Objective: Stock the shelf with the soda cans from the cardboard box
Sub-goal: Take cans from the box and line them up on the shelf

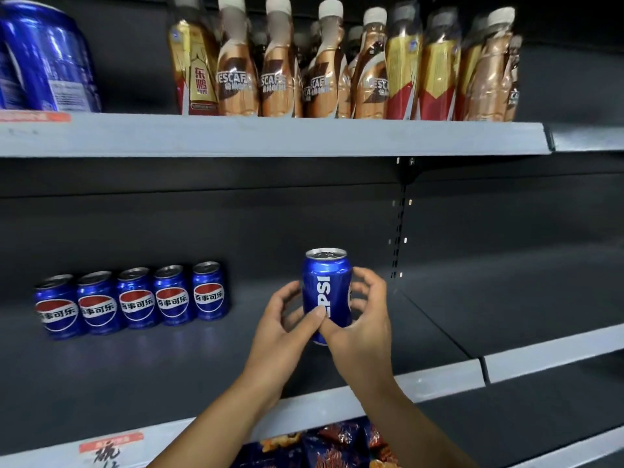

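Both my hands hold one blue Pepsi can (327,285) upright over the dark middle shelf (169,366). My left hand (287,332) grips its left side with the thumb across the front. My right hand (364,325) wraps its right side, fingers curled behind. Whether the can's base touches the shelf is hidden by my hands. A row of several blue Pepsi cans (135,298) stands at the left of the same shelf, apart from the held can. The cardboard box is out of view.
The upper shelf (270,136) carries several gold and copper bottles (337,62) and a blue can (44,59) at far left. Snack bags (320,447) lie below the shelf's front edge. A slotted upright (398,231) divides the shelf bays.
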A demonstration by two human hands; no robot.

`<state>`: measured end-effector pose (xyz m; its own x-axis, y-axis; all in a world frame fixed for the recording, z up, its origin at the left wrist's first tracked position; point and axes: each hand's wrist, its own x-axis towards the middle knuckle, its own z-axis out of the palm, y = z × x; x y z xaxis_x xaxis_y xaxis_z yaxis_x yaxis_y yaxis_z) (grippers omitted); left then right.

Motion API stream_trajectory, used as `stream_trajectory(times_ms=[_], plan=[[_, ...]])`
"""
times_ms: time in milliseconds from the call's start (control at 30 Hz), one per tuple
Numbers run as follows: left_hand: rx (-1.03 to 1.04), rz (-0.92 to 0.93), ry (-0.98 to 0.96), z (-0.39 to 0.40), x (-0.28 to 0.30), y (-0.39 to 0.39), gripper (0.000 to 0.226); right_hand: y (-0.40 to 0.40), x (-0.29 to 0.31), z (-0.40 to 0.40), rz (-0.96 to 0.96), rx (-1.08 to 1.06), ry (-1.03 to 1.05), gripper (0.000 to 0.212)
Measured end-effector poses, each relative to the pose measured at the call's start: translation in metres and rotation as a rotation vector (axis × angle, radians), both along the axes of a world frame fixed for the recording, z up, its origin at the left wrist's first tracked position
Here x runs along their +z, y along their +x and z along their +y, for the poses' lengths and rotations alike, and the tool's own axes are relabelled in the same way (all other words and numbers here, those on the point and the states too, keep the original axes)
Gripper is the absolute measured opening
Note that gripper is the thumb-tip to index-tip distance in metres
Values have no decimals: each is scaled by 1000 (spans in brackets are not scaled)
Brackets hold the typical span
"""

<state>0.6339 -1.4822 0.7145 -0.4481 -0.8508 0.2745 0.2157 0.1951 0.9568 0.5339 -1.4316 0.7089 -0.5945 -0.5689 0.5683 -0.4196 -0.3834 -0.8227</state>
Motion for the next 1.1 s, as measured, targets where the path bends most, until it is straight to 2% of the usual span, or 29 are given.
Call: stream_trajectory(times_ms=[100, 267, 467, 633, 800, 967, 1100], plan=[[59, -52, -21, -5, 6, 0, 41, 7, -6, -8, 23, -42, -8, 72], [135, -193, -64, -9, 11, 0, 56, 19, -18, -24, 149, -204, 10, 70], [195, -249, -93, -21, 8, 5, 59, 23, -24, -34, 195, -157, 74, 71], [165, -202, -55, -45, 5, 16, 56, 17, -24, -42, 234, 38, 146, 77], [30, -174, -46, -70, 4, 37, 52, -3, -8, -54, 122, 322, 295, 83], [-161, -153, -30, -89, -4, 55, 52, -18, 4, -69, 24, 724, 470, 106], [-304, -106, -1, -100, -10, 64, 63, -17, 6, -80, 10, 903, 543, 85]])
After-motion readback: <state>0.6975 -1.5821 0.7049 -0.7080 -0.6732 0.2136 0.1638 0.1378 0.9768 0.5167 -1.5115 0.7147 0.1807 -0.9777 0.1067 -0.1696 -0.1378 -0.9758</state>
